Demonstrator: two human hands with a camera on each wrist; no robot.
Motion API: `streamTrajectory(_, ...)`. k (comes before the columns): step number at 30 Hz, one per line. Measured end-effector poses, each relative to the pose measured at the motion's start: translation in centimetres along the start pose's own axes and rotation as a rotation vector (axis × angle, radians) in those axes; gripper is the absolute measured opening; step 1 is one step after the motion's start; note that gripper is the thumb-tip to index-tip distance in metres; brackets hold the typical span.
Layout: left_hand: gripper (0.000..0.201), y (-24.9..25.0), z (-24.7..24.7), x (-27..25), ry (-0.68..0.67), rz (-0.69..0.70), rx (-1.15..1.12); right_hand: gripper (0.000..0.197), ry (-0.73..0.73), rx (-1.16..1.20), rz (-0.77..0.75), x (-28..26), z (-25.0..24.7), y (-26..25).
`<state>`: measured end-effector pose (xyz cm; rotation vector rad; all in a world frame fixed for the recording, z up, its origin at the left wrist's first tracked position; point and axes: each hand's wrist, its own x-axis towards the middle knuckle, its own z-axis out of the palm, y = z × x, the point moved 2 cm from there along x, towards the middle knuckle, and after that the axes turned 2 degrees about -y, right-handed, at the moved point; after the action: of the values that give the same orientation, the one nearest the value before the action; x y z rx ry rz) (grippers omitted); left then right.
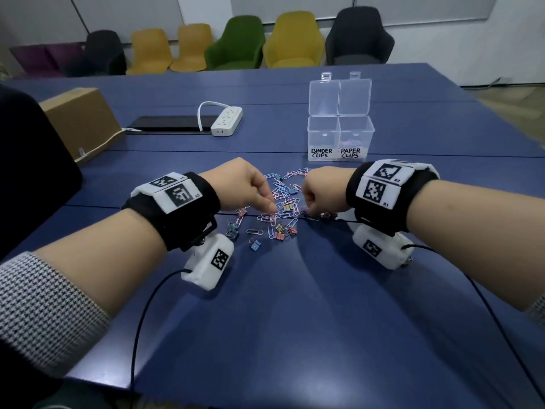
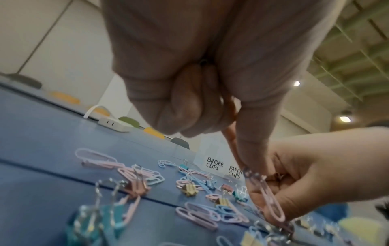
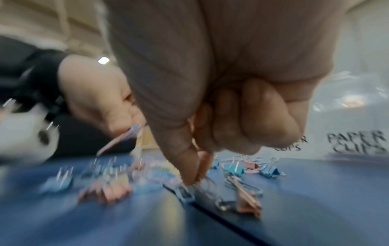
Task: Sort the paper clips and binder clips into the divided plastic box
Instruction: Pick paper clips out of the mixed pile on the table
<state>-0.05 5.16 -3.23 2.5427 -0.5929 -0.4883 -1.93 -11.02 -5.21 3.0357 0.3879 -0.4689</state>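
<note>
A pile of pastel paper clips and small binder clips (image 1: 283, 202) lies on the blue table (image 1: 295, 290). My left hand (image 1: 272, 208) is at the pile's left side. Its thumb and forefinger pinch a pink paper clip (image 2: 271, 201), which hangs from the hand (image 2: 250, 166). My right hand (image 1: 305, 209) is curled at the pile's right side. Its thumb and fingertip (image 3: 192, 180) pinch a clip (image 3: 185, 193) on the table; blur hides which kind. The clear divided box (image 1: 324, 137) stands behind the pile, lids up. It is labelled BINDER CLIPS on the left and PAPER CLIPS on the right, and some clips lie in the right half.
A white power strip (image 1: 226, 121) and a black panel (image 1: 171, 124) lie at the back left, beside a cardboard box (image 1: 79, 119). Black cables (image 1: 138, 335) trail from both wrist cameras over the near table. Chairs line the far wall.
</note>
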Motion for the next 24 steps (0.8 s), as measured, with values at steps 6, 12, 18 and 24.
streamTrajectory(6, 0.012, -1.5, 0.2, -0.5, 0.061, -0.045, -0.583, 0.018, -0.004, 0.843, 0.140, -1.4, 0.3, 3.6)
streamTrajectory(12, 0.007, -1.3, 0.7, -0.8, -0.027, 0.009, -1.569, 0.023, 0.069, 1.955, 0.137, -3.3, 1.3, 4.3)
streamTrajectory(18, 0.006, -1.0, 2.7, -0.6, 0.091, -0.072, -1.971, 0.020, 0.170, 2.234, 0.056, -3.8, 1.4, 3.0)
streamTrajectory(24, 0.008, -1.6, 2.3, -0.7, -0.019, -0.218, -1.688, 0.022, 0.101, 2.355, -0.056, -4.2, 1.8, 2.7)
